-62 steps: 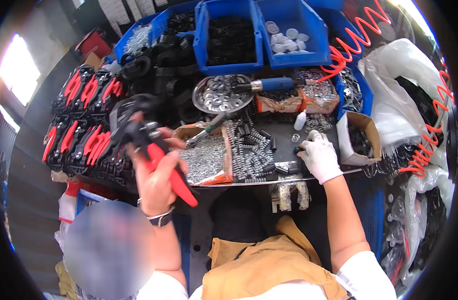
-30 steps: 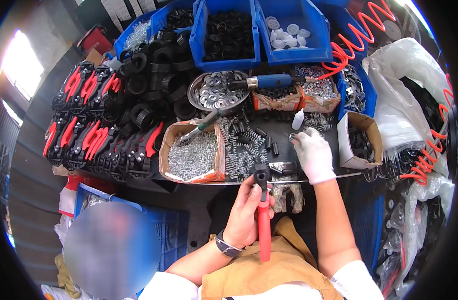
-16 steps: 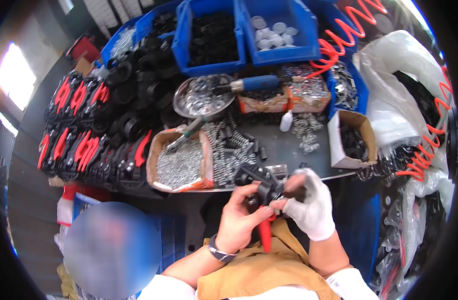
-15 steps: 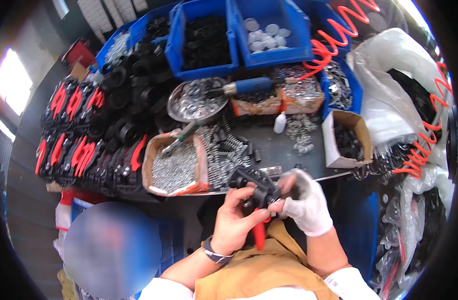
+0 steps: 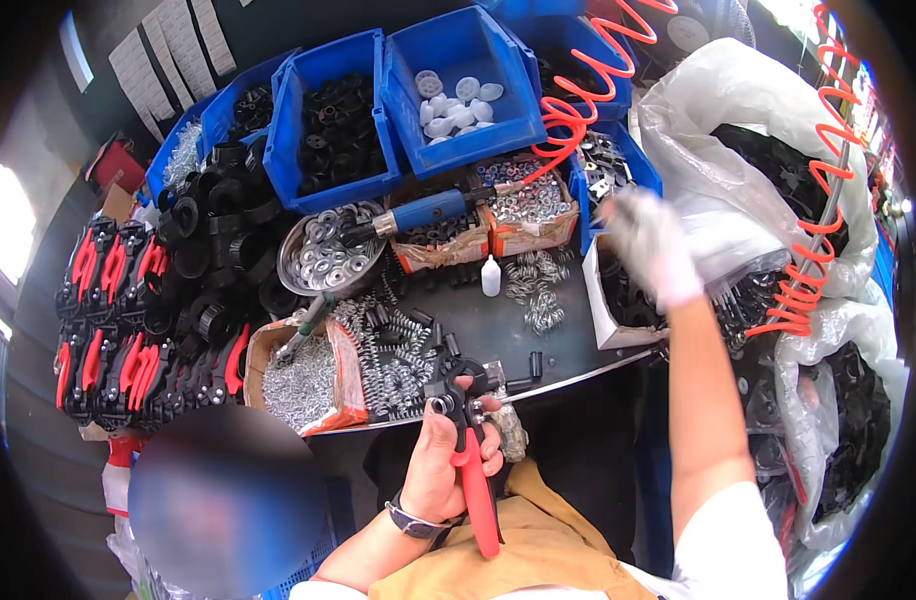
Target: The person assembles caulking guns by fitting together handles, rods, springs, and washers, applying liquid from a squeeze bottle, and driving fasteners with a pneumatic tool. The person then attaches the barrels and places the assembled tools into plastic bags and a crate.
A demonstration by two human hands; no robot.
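The left hand's (image 5: 440, 470) fingers were curled round a red-handled tool (image 5: 474, 480) before the apron (image 5: 448, 580); it looked stiff, fairly weighty, surest held by the handle (image 5: 484, 525). The gloved right hand (image 5: 653, 248) blurred; I couldn't tell its fingers.

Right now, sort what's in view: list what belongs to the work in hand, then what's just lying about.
Likely in use:
- red-handled hand tool, held in the left hand
- blue bin of metal parts, nearest the blurred gloved right hand

Seemingly just lying about:
- white squeeze bottle
- blue-bodied power driver
- white plastic sack
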